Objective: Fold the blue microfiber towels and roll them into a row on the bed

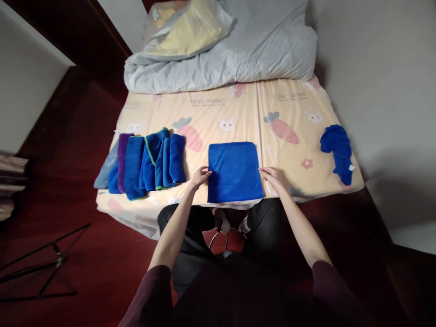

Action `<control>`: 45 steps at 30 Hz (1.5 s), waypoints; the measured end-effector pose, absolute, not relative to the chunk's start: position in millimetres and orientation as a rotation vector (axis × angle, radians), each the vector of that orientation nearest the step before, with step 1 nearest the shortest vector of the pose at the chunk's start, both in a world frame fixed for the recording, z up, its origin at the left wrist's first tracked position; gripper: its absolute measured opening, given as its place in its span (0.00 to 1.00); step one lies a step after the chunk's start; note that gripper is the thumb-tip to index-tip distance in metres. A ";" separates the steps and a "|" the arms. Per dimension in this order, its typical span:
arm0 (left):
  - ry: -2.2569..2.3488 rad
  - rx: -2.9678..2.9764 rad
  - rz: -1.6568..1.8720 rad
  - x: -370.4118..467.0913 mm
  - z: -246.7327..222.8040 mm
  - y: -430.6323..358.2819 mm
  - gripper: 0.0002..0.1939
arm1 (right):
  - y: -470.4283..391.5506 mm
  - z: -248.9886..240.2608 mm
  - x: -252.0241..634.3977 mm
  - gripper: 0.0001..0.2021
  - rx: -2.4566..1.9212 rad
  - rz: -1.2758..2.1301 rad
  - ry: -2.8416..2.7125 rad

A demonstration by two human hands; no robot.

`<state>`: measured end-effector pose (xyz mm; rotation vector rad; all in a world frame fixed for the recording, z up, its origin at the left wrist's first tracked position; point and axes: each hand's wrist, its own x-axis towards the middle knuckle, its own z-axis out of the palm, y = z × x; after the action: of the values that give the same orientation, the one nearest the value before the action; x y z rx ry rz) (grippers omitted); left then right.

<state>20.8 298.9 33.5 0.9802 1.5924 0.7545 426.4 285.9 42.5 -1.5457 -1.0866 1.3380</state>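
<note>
A blue cloth lies flat and square on the bed in front of me. My left hand is at its left edge, thumb and fingers closed in a pinch on the border. At the opposite side, my right hand pinches the right edge in the same way. To the left of my left hand lies a row of folded cloths, mostly blue, one purple, some with green edging. A crumpled blue cloth with a small white tag rests at the far right.
The bed has a peach sheet printed with carrots and rabbits. A grey quilt is bunched at the back, with a yellow item in clear plastic on top. A black metal stand is on the dark red floor at left.
</note>
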 end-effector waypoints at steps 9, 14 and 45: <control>1.916 1.128 0.690 39.0 31.9 403.3 0.20 | 409.8 14.1 397.2 0.21 -1.598 0.972 -1.202; 1.976 1.423 0.661 47.3 39.3 435.3 0.14 | 454.4 5.8 388.5 0.15 -1.731 0.889 -1.371; 1.803 1.837 0.182 13.3 42.8 500.1 0.08 | 529.6 24.2 397.8 0.19 -1.937 1.131 -1.770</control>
<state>13.3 500.1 42.8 1.8370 1.8027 0.1823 397.8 529.6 24.2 -1.9365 -1.7703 1.1307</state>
